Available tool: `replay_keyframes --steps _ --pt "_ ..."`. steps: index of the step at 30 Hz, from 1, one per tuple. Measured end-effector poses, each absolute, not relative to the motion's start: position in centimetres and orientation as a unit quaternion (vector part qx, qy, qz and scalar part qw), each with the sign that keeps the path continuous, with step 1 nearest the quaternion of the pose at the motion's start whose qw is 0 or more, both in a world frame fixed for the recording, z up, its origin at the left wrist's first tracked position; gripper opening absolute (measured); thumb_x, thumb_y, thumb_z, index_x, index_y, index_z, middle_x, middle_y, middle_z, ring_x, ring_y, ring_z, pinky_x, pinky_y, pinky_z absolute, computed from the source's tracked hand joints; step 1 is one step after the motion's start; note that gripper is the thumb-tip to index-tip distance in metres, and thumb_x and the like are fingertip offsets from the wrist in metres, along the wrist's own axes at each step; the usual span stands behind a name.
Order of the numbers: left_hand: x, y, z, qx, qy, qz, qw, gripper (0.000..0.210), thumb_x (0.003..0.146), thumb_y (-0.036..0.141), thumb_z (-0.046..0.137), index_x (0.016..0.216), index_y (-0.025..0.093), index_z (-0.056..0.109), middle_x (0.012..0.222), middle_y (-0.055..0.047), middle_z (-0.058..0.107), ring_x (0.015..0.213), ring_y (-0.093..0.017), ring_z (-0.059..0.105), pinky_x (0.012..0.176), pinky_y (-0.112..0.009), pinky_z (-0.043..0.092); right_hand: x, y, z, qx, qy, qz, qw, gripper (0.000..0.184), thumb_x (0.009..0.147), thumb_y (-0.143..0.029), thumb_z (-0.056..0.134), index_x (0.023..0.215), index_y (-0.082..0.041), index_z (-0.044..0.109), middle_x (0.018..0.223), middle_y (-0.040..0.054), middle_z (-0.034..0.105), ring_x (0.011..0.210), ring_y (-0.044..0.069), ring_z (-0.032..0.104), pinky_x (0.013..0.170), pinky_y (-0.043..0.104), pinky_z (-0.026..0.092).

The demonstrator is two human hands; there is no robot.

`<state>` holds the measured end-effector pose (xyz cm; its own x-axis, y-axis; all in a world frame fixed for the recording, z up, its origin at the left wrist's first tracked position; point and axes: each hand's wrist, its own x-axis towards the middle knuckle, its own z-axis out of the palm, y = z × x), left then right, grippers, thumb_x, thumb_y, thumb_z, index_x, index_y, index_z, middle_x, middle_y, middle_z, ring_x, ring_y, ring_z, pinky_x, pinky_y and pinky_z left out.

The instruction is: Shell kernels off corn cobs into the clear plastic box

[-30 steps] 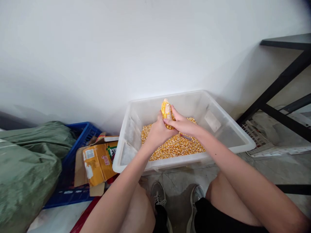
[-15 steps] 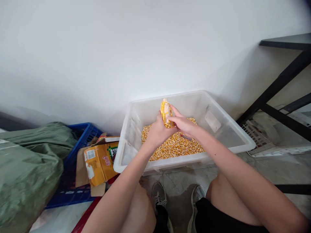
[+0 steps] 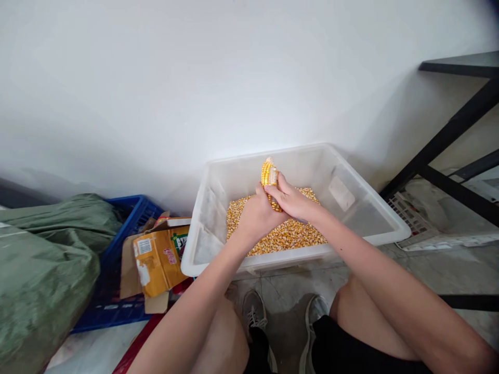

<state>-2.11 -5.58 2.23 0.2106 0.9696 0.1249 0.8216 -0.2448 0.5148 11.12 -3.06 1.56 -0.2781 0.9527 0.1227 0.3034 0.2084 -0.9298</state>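
Observation:
A yellow corn cob point(image 3: 267, 172) stands tilted upright above the bin, with a pale strip down one side where kernels are gone. My left hand point(image 3: 259, 214) is closed around its lower part. From the right, my right hand point(image 3: 295, 202) grips the cob, its thumb lying across the front over the bare strip. Beneath both hands, loose corn kernels point(image 3: 290, 240) cover the floor of a translucent plastic bin point(image 3: 218, 267). A small dark object, mostly hidden by my right hand, lies on the kernels; its kind cannot be made out.
To the left are a blue plastic crate point(image 3: 117, 314), a green sack point(image 3: 47, 275) and a torn yellow cardboard box point(image 3: 156, 259). A black metal frame point(image 3: 452, 130) rises at the right, with a white basket point(image 3: 417, 223) under it. A white wall point(image 3: 234, 78) is behind the bin.
My right thumb has moved across the front of the cob, and the fingers have closed in. The cob has shifted slightly right. More of the bare strip is covered.

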Motion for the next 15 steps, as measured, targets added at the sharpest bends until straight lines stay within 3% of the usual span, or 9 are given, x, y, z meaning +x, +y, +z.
replay_keyframes --steps 7,15 --pt "-1.89 -5.24 1.31 0.767 0.579 0.206 0.184 0.049 0.075 0.046 0.064 0.109 0.014 0.048 0.093 -0.017 0.069 0.078 -0.031 0.069 0.064 -0.038 0.051 11.04 -3.33 1.87 -0.527 -0.699 0.369 0.312 0.052 0.097 -0.051 0.032 0.131 -0.014 0.044 0.117 0.0201 0.066 0.108 0.037 0.063 0.094 0.054 0.046" --pt "-1.84 -5.19 1.26 0.763 0.584 0.197 0.196 0.049 0.072 0.049 0.067 0.105 0.015 0.052 0.097 -0.017 0.068 0.077 -0.03 0.068 0.063 -0.038 0.051 11.11 -3.04 1.34 -0.552 -0.706 0.341 0.286 0.038 0.096 -0.044 0.03 0.118 -0.018 0.047 0.098 0.0154 0.069 0.09 0.033 0.065 0.081 0.05 0.05"
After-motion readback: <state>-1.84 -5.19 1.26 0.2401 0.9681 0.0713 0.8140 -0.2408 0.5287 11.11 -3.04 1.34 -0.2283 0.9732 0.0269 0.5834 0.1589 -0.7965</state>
